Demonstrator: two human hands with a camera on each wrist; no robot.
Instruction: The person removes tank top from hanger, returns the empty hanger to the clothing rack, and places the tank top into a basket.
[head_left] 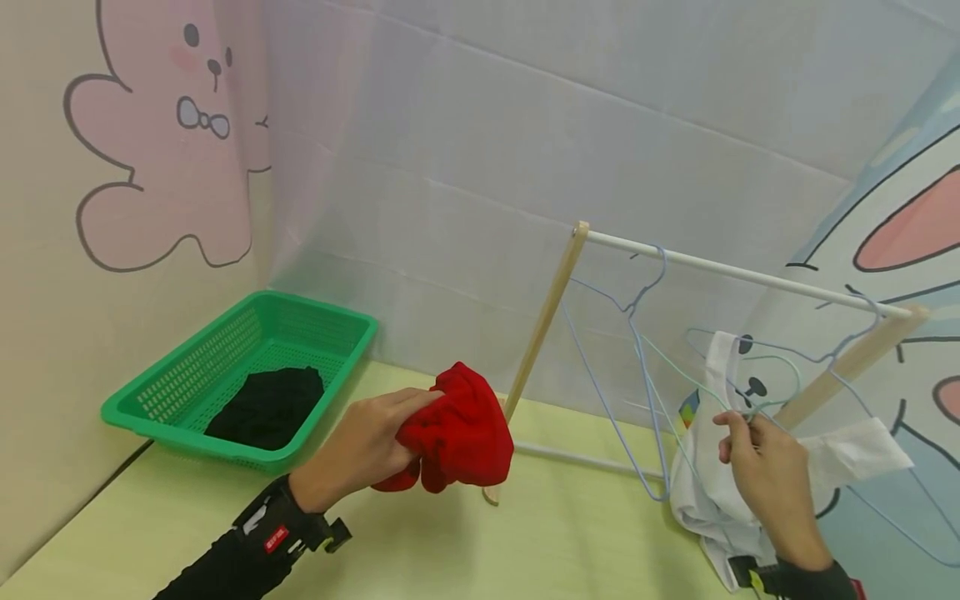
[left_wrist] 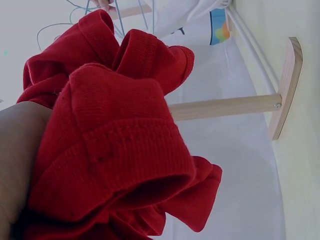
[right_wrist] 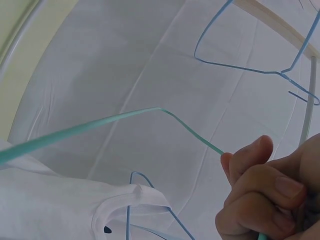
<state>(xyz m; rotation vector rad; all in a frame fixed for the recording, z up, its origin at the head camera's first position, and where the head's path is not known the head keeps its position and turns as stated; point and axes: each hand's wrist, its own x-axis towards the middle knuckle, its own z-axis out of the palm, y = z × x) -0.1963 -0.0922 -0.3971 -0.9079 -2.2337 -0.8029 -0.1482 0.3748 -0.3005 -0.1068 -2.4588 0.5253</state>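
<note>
Left hand (head_left: 367, 442) grasps a bunched red garment (head_left: 465, 429) above the worktop (head_left: 585, 542), between the green basket (head_left: 315, 312) at the back left corner and the rack (head_left: 545, 325). Right hand (head_left: 772, 475) pinches a green hanger (right_wrist: 50, 138) before a white garment (head_left: 705, 475) near the rack's right end.

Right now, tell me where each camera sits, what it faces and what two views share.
Head: worn on the head, facing forward and down at the clothes rack; left hand, right hand and wrists show.
Left wrist: worn there, facing the red garment, rack behind; part of the left hand and a bit of the right show.
Right wrist: worn there, facing the green hanger; the right hand's fingers show.
Shared: the red garment, in head and left wrist views.
</note>
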